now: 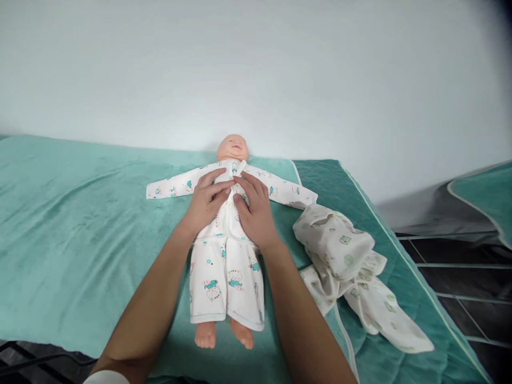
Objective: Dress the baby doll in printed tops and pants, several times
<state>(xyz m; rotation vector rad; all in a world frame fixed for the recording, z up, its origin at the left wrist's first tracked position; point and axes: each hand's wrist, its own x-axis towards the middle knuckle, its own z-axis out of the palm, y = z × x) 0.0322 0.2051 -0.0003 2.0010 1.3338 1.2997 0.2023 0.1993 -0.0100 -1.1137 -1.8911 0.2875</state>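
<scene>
Lying face up on the teal blanket (pixel 80 234), the baby doll (pixel 232 148) has its head toward the white wall (pixel 256 64) and its bare feet toward me. It wears a white printed sleepsuit (pixel 226 277) with small teal cat figures, sleeves spread out flat to either side. I have both hands on its chest. My left hand (pixel 206 200) rests palm down on the doll's chest, fingers curled inward and pinching the front edge of the sleepsuit near the centre line. My right hand (pixel 256 208) lies just beside it, fingers bent, the thumb and forefinger nipping the opposite edge of the fabric, so the fingertips of the two hands meet over the row of small buttons. Neither hand is spread flat; both are half closed on cloth. My forearms run up from the lower edge of the view on either side of the doll's legs. To my right of the doll, near its sleeve, a second garment (pixel 344 250), white with a pale green print, lies crumpled on the quilted part of the blanket, with a thin tie trailing toward the bed's edge.
</scene>
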